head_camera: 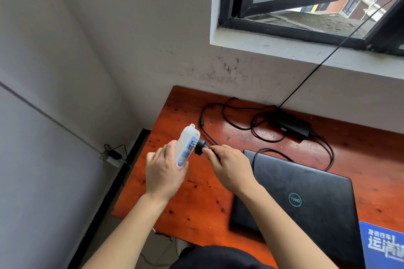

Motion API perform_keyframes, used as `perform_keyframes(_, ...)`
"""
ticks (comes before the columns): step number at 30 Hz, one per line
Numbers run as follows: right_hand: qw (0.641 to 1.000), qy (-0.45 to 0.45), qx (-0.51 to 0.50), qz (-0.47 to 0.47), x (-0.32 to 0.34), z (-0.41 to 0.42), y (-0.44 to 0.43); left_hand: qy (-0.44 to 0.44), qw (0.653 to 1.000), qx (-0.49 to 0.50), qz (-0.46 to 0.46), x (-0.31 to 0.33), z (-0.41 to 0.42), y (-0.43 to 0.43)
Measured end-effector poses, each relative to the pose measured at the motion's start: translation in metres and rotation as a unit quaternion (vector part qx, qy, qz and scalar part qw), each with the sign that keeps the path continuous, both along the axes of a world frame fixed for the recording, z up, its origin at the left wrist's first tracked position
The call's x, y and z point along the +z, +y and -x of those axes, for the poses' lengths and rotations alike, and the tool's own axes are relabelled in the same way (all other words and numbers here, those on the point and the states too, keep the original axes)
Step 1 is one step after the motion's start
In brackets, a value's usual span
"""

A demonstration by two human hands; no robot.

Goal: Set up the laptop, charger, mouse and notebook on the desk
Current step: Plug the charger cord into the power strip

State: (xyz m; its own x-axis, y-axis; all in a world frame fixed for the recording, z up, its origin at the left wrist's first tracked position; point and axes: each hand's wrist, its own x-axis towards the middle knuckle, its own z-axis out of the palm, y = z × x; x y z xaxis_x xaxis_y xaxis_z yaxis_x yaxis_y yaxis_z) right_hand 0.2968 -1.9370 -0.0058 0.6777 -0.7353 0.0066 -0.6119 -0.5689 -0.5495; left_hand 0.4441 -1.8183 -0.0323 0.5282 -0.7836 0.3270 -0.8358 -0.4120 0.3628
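Note:
My left hand grips a white power strip with blue sockets, held upright above the desk's left part. My right hand pinches the charger's black plug, whose prongs sit at the strip's upper socket. The charger's black brick lies at the back of the red-brown wooden desk, its cable looped over the desktop and across the laptop's corner. The black laptop lies shut on the desk to the right. No mouse is in view.
A blue printed pad or notebook shows at the bottom right edge. A thin black cable runs from the window down behind the desk. On the floor at the left lies another power strip with a plug in it. The wall stands close behind the desk.

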Motion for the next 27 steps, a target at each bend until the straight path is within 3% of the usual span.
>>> perform_keyframes(8, 0.999, 0.04, -0.004, 0.029, 0.01, 0.002, -0.004, 0.053, 0.998, -0.038, -0.014, 0.006, 0.01, -0.008)
perform_keyframes(17, 0.998, 0.061, -0.01, -0.004, 0.011, 0.012, -0.012, 0.04, 0.993, -0.098, -0.041, 0.01, 0.012, -0.011)
perform_keyframes(21, 0.999, 0.032, 0.001, -0.03, 0.01, 0.016, -0.02, 0.176, 0.982, -0.066, -0.026, 0.014, 0.013, -0.012)
perform_keyframes(23, 0.997, 0.002, 0.009, -0.071, 0.009, 0.018, -0.024, 0.283, 0.957, -0.059, -0.014, 0.02, 0.008, -0.014)
perform_keyframes(27, 0.992, -0.031, 0.056, -0.109, 0.01, 0.017, -0.026, 0.569, 0.819, -0.074, 0.019, 0.039, 0.0, -0.023)
